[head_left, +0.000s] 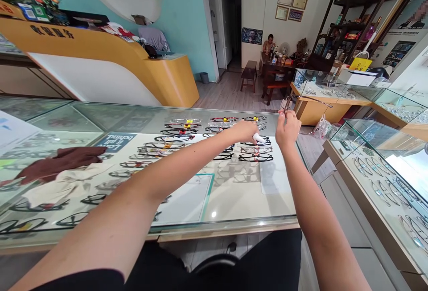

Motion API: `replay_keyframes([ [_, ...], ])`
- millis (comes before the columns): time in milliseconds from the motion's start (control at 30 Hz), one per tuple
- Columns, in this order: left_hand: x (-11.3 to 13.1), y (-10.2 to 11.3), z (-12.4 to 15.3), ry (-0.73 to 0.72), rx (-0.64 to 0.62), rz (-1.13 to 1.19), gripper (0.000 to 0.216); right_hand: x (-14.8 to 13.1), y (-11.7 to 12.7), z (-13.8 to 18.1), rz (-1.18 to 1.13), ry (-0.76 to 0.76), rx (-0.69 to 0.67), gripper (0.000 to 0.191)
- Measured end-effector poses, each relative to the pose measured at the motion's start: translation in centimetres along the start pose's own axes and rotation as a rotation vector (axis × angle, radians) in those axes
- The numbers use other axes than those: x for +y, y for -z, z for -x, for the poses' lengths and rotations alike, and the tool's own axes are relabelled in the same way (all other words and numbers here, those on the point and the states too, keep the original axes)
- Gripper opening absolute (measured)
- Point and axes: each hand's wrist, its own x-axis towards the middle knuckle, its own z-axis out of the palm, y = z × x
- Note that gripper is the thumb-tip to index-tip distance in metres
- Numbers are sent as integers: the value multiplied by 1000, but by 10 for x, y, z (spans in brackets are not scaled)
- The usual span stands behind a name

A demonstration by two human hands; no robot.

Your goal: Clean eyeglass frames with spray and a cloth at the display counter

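My right hand point(288, 129) is raised past the far right corner of the glass counter, its fingers pinching a thin-framed pair of eyeglasses point(288, 102). One temple of the glasses sticks out to the right, and a small tag seems to hang at the frame. Reaching across the counter, my left hand point(246, 131) is closed around a small white object with a rounded end point(258, 138); most of it is hidden by the fingers. Below and around that hand, rows of eyeglasses point(256, 157) lie in the glass display counter point(234, 219).
A brown cloth point(56, 162) and a cream cloth point(63, 183) lie on the counter's left side. A teal-edged white sheet point(190, 197) is near the front. More display cases point(337, 157) stand at right. A person point(269, 43) sits at a far table.
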Motion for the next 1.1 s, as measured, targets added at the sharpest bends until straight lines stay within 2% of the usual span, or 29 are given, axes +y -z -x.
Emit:
replay_keyframes([
  [333,-7,11,-11,66,-27,-50,20,0,-1,0,-4,7,8,38],
  [600,-7,15,-7,30,-47,-19,27,-3,1,0,-16,7,1,38],
  [833,1,19,-4,34,-12,-8,35,-1,0,0,-15,16,5,38],
  [1100,2,12,-6,57,-57,-63,28,-1,-1,0,-25,18,13,37],
])
